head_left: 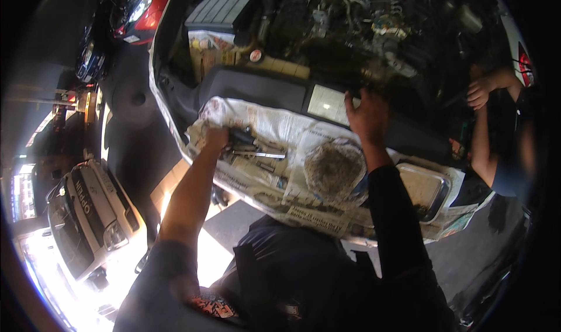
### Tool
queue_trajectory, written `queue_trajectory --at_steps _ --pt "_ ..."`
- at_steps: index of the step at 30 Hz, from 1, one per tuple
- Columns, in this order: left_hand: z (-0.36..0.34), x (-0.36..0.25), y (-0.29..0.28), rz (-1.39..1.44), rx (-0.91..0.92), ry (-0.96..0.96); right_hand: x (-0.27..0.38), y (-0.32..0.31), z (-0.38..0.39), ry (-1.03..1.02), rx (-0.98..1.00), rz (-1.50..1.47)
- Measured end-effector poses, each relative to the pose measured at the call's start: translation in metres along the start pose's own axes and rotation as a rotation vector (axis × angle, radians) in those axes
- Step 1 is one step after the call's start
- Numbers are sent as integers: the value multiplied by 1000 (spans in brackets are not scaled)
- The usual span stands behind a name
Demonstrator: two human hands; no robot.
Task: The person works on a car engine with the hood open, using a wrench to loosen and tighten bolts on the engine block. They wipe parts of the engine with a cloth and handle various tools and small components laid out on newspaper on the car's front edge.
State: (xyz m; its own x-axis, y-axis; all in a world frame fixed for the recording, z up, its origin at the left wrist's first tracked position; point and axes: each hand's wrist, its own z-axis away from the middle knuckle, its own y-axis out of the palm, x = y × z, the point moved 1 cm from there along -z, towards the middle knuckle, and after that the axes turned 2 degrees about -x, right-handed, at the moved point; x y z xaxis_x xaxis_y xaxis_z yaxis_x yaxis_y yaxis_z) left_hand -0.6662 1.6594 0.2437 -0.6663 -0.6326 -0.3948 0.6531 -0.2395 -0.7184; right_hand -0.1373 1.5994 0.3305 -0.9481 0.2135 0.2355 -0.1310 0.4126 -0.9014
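Over the newspaper (274,127) spread on the car's front edge, left hand (215,138) grasps a dark tool handle (241,138) among wrenches (260,154); right hand (367,117), grip released, rests at the engine bay (350,34)

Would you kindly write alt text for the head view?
A person leans over an open engine bay, left hand on tools lying on newspaper, right hand reaching toward the engine. A metal tray sits right.
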Motion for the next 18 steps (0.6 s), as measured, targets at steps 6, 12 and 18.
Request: queue_trajectory --at_steps 6,12,18 --pt "-14 8 20 -936 -118 539 0 -3 0 17 101 -41" --pt "78 -51 4 319 -641 110 2 -6 0 50 131 -19" --pt "132 -100 -48 458 -648 410 1 -5 -2 24 119 -40"
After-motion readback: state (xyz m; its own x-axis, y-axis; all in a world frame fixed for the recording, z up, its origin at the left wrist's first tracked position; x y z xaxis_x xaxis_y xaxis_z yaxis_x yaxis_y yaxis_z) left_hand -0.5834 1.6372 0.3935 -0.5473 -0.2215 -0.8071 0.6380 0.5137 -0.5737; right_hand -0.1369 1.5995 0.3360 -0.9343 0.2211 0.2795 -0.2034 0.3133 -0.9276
